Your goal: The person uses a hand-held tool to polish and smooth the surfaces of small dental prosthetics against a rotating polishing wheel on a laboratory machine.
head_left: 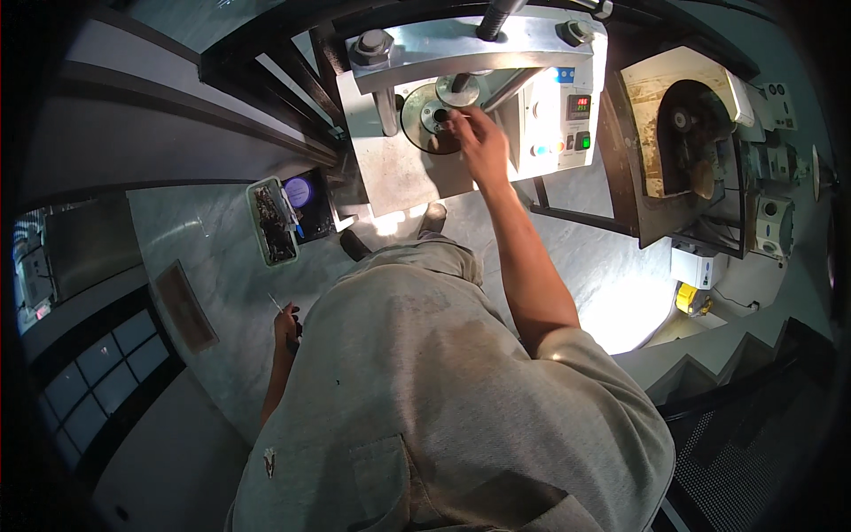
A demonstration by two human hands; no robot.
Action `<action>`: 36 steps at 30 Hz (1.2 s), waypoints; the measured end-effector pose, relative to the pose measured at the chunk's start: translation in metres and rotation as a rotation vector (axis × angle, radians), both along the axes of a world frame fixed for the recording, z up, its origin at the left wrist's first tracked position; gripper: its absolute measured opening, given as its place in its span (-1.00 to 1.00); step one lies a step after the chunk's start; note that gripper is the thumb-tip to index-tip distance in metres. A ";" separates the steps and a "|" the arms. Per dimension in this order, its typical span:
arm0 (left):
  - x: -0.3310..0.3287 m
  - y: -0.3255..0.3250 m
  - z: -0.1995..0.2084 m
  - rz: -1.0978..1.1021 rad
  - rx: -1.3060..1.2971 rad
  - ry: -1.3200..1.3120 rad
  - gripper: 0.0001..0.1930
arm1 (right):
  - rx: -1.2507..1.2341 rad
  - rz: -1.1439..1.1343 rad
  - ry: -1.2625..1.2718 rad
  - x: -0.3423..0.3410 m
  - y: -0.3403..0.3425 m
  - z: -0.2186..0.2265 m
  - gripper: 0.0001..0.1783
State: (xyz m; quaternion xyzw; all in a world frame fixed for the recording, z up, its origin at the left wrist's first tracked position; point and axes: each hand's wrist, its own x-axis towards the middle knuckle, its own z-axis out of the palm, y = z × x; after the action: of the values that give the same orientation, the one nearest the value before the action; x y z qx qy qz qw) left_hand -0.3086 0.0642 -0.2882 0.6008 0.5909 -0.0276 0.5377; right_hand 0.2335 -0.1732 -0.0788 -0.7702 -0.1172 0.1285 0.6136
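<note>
My right hand [483, 146] reaches into a bench press with its fingers bent together. The fingertips are at the right edge of a small round metal piece with a dark centre hole [428, 115]. What they pinch, if anything, is hidden. That piece sits on a dark round plate [417, 137], under the press's metal crossbar [479, 49] and beside its ram disc [456, 89]. Low at my left side, my left hand [286, 326] is closed on a thin pale stick [274, 302], which points up and away from the fingers.
A control box [554, 115] with a lit display and buttons flanks the press on the right. Left of the press stand an open tray of dark pieces [273, 222] and a purple round lid [299, 191]. A dark-framed machine [678, 133] stands farther right, and stair edges [736, 363] at lower right.
</note>
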 end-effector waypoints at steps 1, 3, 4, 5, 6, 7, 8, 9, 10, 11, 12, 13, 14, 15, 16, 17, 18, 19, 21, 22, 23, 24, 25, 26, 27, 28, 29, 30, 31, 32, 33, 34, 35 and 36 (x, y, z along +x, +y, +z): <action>0.009 -0.001 0.006 0.066 -0.052 0.042 -0.60 | -0.017 0.038 0.055 0.001 0.005 -0.002 -0.72; 0.019 -0.001 0.022 0.137 -0.099 0.085 -0.60 | -0.022 -0.029 -0.010 -0.006 0.009 0.003 -0.72; 0.018 0.000 0.025 0.157 -0.092 0.101 -0.61 | -0.027 -0.091 -0.075 -0.010 0.012 0.014 -0.71; 0.019 0.000 0.027 0.176 -0.087 0.116 -0.62 | 0.057 -0.160 -0.090 -0.016 0.011 0.028 -0.72; 0.016 0.001 0.028 0.179 -0.085 0.118 -0.62 | 0.156 -0.204 -0.120 -0.018 0.010 0.032 -0.77; 0.014 0.001 0.028 0.189 -0.095 0.103 -0.62 | 0.168 -0.227 -0.106 -0.022 0.008 0.032 -0.78; 0.013 0.002 0.028 0.198 -0.106 0.088 -0.62 | 0.179 -0.252 -0.092 -0.025 0.007 0.032 -0.79; 0.011 0.005 0.024 0.191 -0.103 0.090 -0.62 | 0.085 -0.247 -0.172 -0.022 0.010 0.024 -0.80; 0.000 0.005 0.021 0.316 -0.229 0.027 -0.62 | -0.012 -0.240 -0.244 -0.021 0.016 0.011 -0.81; -0.011 0.005 0.019 0.441 -0.353 -0.037 -0.62 | -0.007 -0.203 -0.143 -0.016 0.023 -0.001 -0.82; -0.008 0.007 0.020 0.438 -0.352 -0.039 -0.62 | -0.006 -0.205 -0.145 -0.016 0.025 0.004 -0.82; -0.006 0.008 0.021 0.399 -0.312 0.029 -0.62 | 0.066 -0.231 -0.190 -0.018 0.025 0.008 -0.82; -0.004 0.009 0.023 0.360 -0.270 0.096 -0.62 | 0.139 -0.256 -0.234 -0.021 0.025 0.014 -0.83; -0.005 0.009 0.027 0.317 -0.230 0.168 -0.62 | 0.190 -0.263 -0.196 -0.031 0.019 0.033 -0.82; -0.004 0.010 0.029 0.313 -0.231 0.170 -0.62 | 0.188 -0.268 -0.195 -0.033 0.015 0.022 -0.82; -0.003 0.011 0.031 0.287 -0.227 0.146 -0.62 | 0.172 -0.273 -0.163 -0.035 0.009 0.004 -0.81; -0.001 0.012 0.034 0.263 -0.220 0.120 -0.61 | 0.158 -0.277 -0.131 -0.037 0.007 0.001 -0.79; 0.002 0.012 0.035 0.261 -0.220 0.120 -0.61 | 0.056 -0.274 -0.228 -0.037 0.006 -0.001 -0.78; 0.007 0.014 0.035 0.219 -0.242 0.117 -0.61 | 0.083 -0.234 -0.218 -0.023 0.007 -0.001 -0.78; 0.007 0.014 0.035 0.216 -0.240 0.116 -0.61 | 0.109 -0.191 -0.209 -0.018 0.008 0.001 -0.78; 0.005 0.013 0.035 0.165 -0.166 0.115 -0.61 | 0.093 -0.170 -0.196 -0.017 0.009 0.002 -0.80; 0.005 0.011 0.033 0.114 -0.096 0.114 -0.61 | 0.092 -0.172 -0.199 -0.016 0.007 0.001 -0.80; 0.007 0.012 0.031 0.112 -0.097 0.111 -0.61 | 0.064 -0.104 -0.188 -0.014 0.006 -0.003 -0.82; 0.008 0.013 0.029 0.088 -0.089 0.095 -0.61 | 0.035 -0.036 -0.177 -0.012 0.005 -0.008 -0.83; 0.006 0.014 0.027 0.068 -0.081 0.080 -0.61 | -0.137 0.002 -0.360 -0.009 0.003 -0.011 -0.86; 0.003 0.015 0.024 0.070 -0.082 0.078 -0.61 | -0.138 0.004 -0.362 -0.005 -0.003 -0.013 -0.86; -0.001 0.015 0.022 0.008 -0.051 0.050 -0.61 | -0.310 0.067 -0.596 -0.001 -0.008 -0.014 -0.84; 0.001 0.014 0.021 -0.059 -0.023 0.021 -0.61 | -0.488 0.127 -0.830 0.000 -0.011 -0.012 -0.81; 0.003 0.012 0.019 -0.064 -0.029 0.017 -0.61 | -0.497 0.124 -0.832 0.001 -0.012 -0.010 -0.81; 0.006 0.010 0.017 0.032 -0.069 0.031 -0.60 | -0.430 0.139 -0.792 0.001 -0.014 -0.008 -0.78; 0.013 0.009 0.015 0.121 -0.111 0.045 -0.60 | -0.367 0.147 -0.751 0.002 -0.017 -0.006 -0.73; -0.004 0.013 0.000 0.125 -0.106 0.047 -0.60 | -0.361 0.149 -0.749 0.000 -0.013 -0.005 -0.73; -0.039 0.015 -0.024 0.174 -0.146 0.099 -0.60 | -0.342 0.134 -0.666 0.000 -0.001 -0.005 -0.69; -0.057 0.014 -0.040 0.216 -0.198 0.146 -0.60 | -0.339 0.115 -0.585 0.001 0.008 -0.010 -0.64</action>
State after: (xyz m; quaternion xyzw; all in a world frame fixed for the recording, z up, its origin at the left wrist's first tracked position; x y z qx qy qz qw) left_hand -0.3657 0.0780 -0.3281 0.4742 0.6838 -0.0714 0.5499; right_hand 0.2341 -0.1653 -0.0887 -0.8576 -0.3084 -0.0457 0.4092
